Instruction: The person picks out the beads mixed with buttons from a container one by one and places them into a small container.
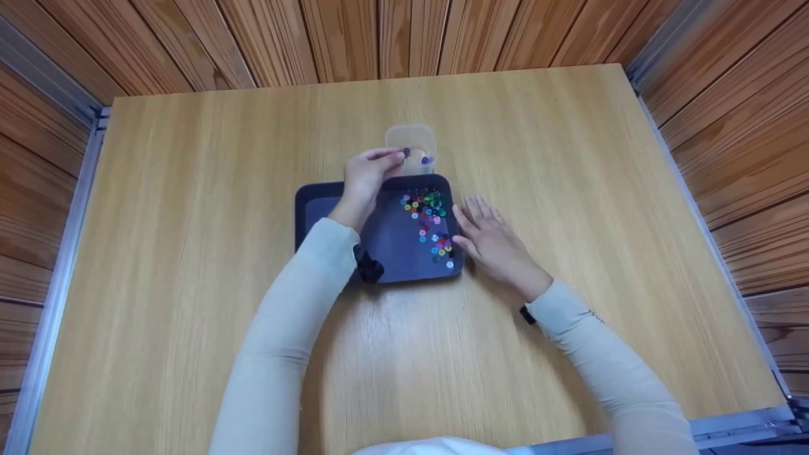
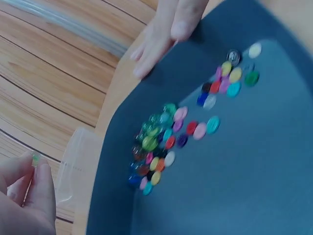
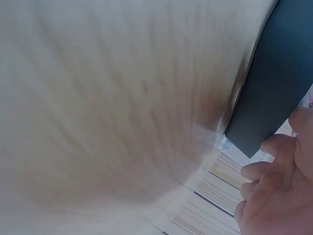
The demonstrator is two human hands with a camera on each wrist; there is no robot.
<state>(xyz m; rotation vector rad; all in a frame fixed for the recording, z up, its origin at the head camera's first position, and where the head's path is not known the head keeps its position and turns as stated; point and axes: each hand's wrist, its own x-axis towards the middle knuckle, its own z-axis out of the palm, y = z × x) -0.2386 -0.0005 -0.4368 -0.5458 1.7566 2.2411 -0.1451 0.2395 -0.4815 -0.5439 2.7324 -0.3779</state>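
Note:
My left hand (image 1: 366, 177) reaches over the tray's far rim to the clear plastic container (image 1: 411, 134). Its thumb and fingertips pinch a small green button (image 2: 35, 159). Two dark purple buttons (image 1: 425, 160) show at the container, one of them right by my fingertips. Colorful buttons (image 2: 151, 142) lie in the dark blue tray (image 1: 392, 253), bunched toward its right side. My right hand (image 1: 496, 243) rests at the tray's right edge, its fingers extended and fingertips right at the rim.
The tray and container stand on a light wooden table (image 1: 569, 189). Wood-plank walls (image 1: 411, 38) rise behind and at both sides, with metal rails (image 1: 63, 253) along the table's edges. A black wrist strap (image 1: 370, 268) hangs from my left sleeve over the tray's near rim.

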